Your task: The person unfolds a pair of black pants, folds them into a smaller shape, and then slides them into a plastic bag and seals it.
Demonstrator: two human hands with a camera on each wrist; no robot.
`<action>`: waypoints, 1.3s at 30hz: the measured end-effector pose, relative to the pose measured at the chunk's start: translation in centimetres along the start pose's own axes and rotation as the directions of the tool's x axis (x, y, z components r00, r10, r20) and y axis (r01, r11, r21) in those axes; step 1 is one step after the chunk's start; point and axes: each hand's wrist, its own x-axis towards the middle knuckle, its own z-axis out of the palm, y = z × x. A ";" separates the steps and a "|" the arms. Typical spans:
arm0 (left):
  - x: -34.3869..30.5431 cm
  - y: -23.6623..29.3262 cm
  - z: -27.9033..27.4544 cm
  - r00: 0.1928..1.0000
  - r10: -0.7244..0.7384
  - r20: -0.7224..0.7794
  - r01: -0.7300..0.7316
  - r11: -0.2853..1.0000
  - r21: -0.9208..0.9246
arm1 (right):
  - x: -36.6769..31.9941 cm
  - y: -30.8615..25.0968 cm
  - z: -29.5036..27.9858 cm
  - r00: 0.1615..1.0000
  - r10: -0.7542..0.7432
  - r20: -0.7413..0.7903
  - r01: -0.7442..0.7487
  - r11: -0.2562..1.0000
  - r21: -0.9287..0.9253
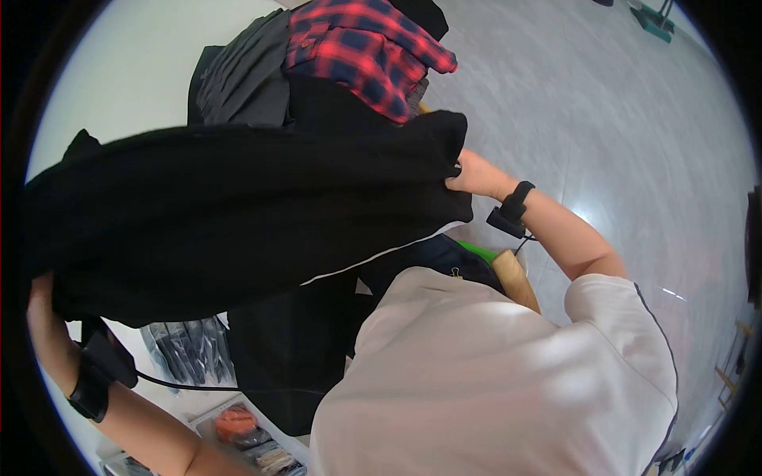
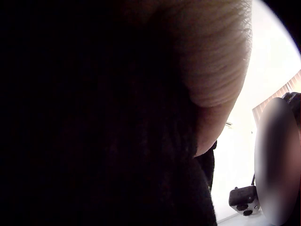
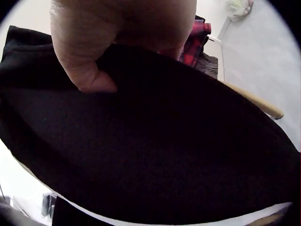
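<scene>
A long black garment (image 1: 238, 198) with a thin white edge is stretched sideways between both hands, above other clothes. At its right end my right hand (image 1: 479, 176) pinches the cloth; the right wrist view shows the thumb (image 3: 96, 82) lying over the black fabric, with the other fingers behind it. At the far left my left hand (image 1: 41, 301) holds the other end, its fingers hidden by the cloth. Dark fabric fills most of the left wrist view, pressed against the side of the left hand (image 2: 214, 61).
Beyond the garment lie a red and navy plaid shirt (image 1: 361, 51) and a dark grey pleated garment (image 1: 246, 75). Plastic-wrapped packets (image 1: 190, 349) are at lower left, above a white bin (image 1: 208, 414) with an orange item (image 1: 236, 424). A rounded wooden piece (image 1: 516, 278) juts beside the body.
</scene>
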 end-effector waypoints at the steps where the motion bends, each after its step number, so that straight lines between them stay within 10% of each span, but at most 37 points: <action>1: -0.7 1.1 -0.1 0.998 -0.066 -0.022 0.065 0.997 -0.045 | 0.1 0.3 0.3 0.999 -0.053 -0.007 0.053 0.998 -0.035; 2: 0.3 2.6 1.3 0.905 0.398 0.151 -0.407 0.913 0.038 | 0.3 0.7 0.5 0.994 -0.108 -0.011 0.107 0.992 -0.069; 3: 1.3 4.0 2.6 0.584 0.760 0.285 -0.787 0.617 -0.034 | 0.6 1.3 0.7 0.993 -0.116 -0.001 0.115 0.991 -0.071; 6: 2.1 4.9 -0.5 0.663 0.697 0.273 -0.725 0.689 -0.001 | 1.5 2.9 1.1 0.941 -0.337 -0.045 0.316 0.917 -0.244; 12: 1.6 5.9 -6.0 0.796 0.604 0.038 -0.604 0.791 0.097 | 0.8 6.2 1.1 0.999 -0.033 -0.006 0.031 0.974 -0.225; 22: -3.8 -2.0 -20.2 0.954 0.267 -0.134 -0.253 0.961 0.108 | 1.1 1.4 -1.2 0.973 -0.117 -0.198 0.031 0.919 -0.394; 27: -9.2 -8.7 -30.5 0.968 0.135 -0.210 -0.103 0.982 0.155 | 2.7 -0.7 -3.7 0.927 -0.366 0.087 0.300 0.579 -0.758; 32: -18.3 -17.9 -39.5 0.975 -0.110 -0.191 0.148 0.969 0.196 | 4.9 -6.6 -7.2 0.962 -0.271 -0.044 0.168 0.708 -0.686; 39: -27.0 -27.1 -37.2 0.831 -0.548 0.102 0.500 0.813 0.299 | 13.3 -18.6 -10.6 0.937 -0.292 0.191 0.309 0.440 -0.843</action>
